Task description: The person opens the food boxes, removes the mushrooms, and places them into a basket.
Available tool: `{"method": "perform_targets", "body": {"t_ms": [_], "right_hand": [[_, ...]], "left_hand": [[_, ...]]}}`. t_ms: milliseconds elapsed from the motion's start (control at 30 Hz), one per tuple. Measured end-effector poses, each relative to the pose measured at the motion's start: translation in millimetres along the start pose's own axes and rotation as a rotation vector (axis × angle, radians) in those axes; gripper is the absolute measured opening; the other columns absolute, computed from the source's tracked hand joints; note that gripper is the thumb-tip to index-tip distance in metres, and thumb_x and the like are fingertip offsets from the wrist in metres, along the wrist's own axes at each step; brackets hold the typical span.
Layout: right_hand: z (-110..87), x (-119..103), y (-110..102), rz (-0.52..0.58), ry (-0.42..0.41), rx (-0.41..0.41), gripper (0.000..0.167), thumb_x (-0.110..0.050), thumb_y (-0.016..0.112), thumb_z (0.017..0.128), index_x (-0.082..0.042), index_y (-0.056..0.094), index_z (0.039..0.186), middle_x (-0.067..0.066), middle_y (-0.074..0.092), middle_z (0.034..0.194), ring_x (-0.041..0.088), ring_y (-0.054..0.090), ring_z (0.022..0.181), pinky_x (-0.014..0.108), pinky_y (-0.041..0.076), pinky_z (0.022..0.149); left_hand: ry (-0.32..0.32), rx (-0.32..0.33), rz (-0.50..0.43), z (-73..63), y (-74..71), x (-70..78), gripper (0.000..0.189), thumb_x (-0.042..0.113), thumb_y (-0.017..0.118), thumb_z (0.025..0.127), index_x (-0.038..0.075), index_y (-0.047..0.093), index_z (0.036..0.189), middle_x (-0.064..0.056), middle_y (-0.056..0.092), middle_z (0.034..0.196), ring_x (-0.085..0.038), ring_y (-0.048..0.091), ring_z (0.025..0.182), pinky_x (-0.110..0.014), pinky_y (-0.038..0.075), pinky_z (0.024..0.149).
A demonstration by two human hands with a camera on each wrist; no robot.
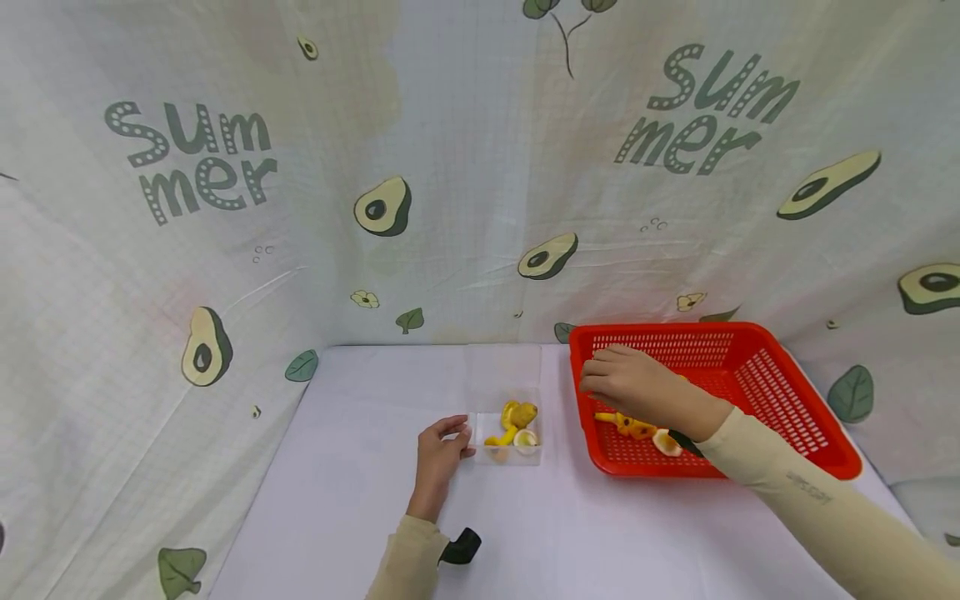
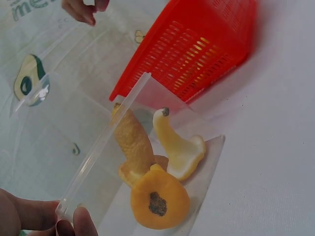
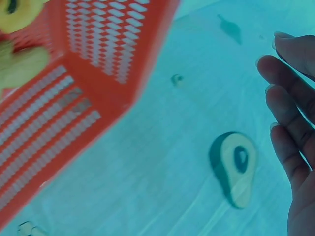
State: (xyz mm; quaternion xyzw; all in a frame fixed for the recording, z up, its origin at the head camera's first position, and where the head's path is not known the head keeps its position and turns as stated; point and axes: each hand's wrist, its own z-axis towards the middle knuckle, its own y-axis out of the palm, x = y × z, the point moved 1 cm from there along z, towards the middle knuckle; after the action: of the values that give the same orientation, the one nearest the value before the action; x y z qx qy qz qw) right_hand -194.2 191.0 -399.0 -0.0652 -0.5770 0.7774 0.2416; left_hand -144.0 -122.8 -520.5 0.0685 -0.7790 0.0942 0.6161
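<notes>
A clear plastic box [image 1: 483,432] stands on the table with its lid raised toward the back. My left hand [image 1: 441,457] pinches the left edge of the box between thumb and fingers. Inside the box lie several small yellow ornamental gourds: a round one [image 2: 160,199] with a dark scar, a bumpy long one [image 2: 133,137], and a yellow-and-white one [image 2: 178,147] with a curved neck. Over the left part of a red basket [image 1: 787,383] hovers my right hand [image 1: 637,386], holding nothing, its fingers slightly bent and apart in the right wrist view.
More yellow gourds [image 1: 633,427] and a pale one [image 1: 667,442] lie in the basket, partly hidden under my right arm. The basket stands right of the box on a white-covered table [image 1: 337,500]. Behind hangs a cloth [image 1: 450,167] printed with avocados.
</notes>
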Motion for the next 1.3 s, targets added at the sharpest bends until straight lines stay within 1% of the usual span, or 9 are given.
{"method": "perform_targets", "body": {"t_ms": [100,333,533,667,800,933,1100,1300], "right_hand": [[10.8,-4.2,0.3,-0.004,-0.024,0.025,0.03,-0.011,0.096,0.075,-0.011,0.08,0.1,0.0,0.075,0.098,0.022,0.067,0.096,0.039,0.062,0.088],[33.1,-12.6,5.0,0.016,-0.067,0.05,0.025,-0.01,0.094,0.079,-0.012,0.08,0.099,-0.001,0.075,0.098,0.02,0.066,0.095,0.034,0.059,0.084],[51.0,-21.9,11.4,0.03,-0.091,0.033,0.024,-0.01,0.093,0.08,-0.014,0.079,0.1,-0.002,0.075,0.099,0.019,0.066,0.094,0.032,0.059,0.084],[62.2,-28.4,19.4,0.024,-0.098,-0.013,0.025,-0.012,0.093,0.081,-0.015,0.08,0.102,-0.002,0.075,0.1,0.018,0.066,0.094,0.03,0.058,0.086],[71.8,-35.6,26.4,0.044,-0.094,-0.092,0.027,-0.017,0.092,0.083,-0.016,0.081,0.108,-0.002,0.076,0.103,0.018,0.066,0.096,0.029,0.058,0.09],[78.9,-42.0,35.3,0.062,-0.107,-0.151,0.028,-0.024,0.091,0.085,-0.018,0.081,0.11,-0.004,0.076,0.105,0.016,0.065,0.096,0.026,0.057,0.09],[87.2,-49.9,45.0,0.049,-0.137,-0.196,0.027,-0.027,0.089,0.087,-0.021,0.082,0.113,-0.006,0.077,0.107,0.015,0.066,0.097,0.024,0.057,0.091],[95.6,-57.5,53.6,0.029,-0.151,-0.285,0.035,-0.029,0.089,0.086,-0.022,0.081,0.12,-0.007,0.077,0.112,0.014,0.067,0.102,0.022,0.057,0.094]], "left_hand": [[-0.001,0.0,-0.004,0.2,-0.1,-0.3,0.031,-0.004,0.068,0.099,-0.012,0.067,0.129,-0.016,0.063,0.108,-0.014,0.059,0.071,-0.022,0.063,0.064],[0.0,-0.009,-0.012,0.6,-0.5,-0.4,0.031,-0.004,0.068,0.099,-0.013,0.066,0.129,-0.016,0.063,0.108,-0.014,0.059,0.071,-0.023,0.063,0.064],[0.008,-0.012,-0.01,1.0,-0.4,-0.4,0.032,-0.004,0.068,0.099,-0.013,0.066,0.129,-0.017,0.063,0.109,-0.014,0.059,0.071,-0.023,0.063,0.064],[0.01,-0.014,-0.017,1.9,-0.3,-1.6,0.032,-0.005,0.068,0.098,-0.013,0.066,0.129,-0.017,0.063,0.108,-0.013,0.06,0.07,-0.022,0.062,0.063],[0.011,-0.016,-0.022,2.8,-0.5,-3.1,0.031,-0.006,0.067,0.098,-0.014,0.066,0.128,-0.016,0.063,0.107,-0.012,0.06,0.069,-0.022,0.062,0.063],[0.017,-0.018,-0.017,3.9,-0.5,-3.2,0.031,-0.007,0.066,0.098,-0.016,0.065,0.128,-0.017,0.063,0.106,-0.012,0.06,0.069,-0.021,0.062,0.063],[0.015,-0.018,-0.005,4.2,-0.3,-2.7,0.031,-0.006,0.066,0.098,-0.015,0.065,0.128,-0.016,0.063,0.106,-0.012,0.06,0.069,-0.021,0.062,0.063],[0.018,-0.019,-0.015,3.9,-0.5,-3.6,0.029,-0.006,0.067,0.098,-0.015,0.066,0.126,-0.016,0.063,0.105,-0.012,0.06,0.069,-0.021,0.062,0.063]]}}
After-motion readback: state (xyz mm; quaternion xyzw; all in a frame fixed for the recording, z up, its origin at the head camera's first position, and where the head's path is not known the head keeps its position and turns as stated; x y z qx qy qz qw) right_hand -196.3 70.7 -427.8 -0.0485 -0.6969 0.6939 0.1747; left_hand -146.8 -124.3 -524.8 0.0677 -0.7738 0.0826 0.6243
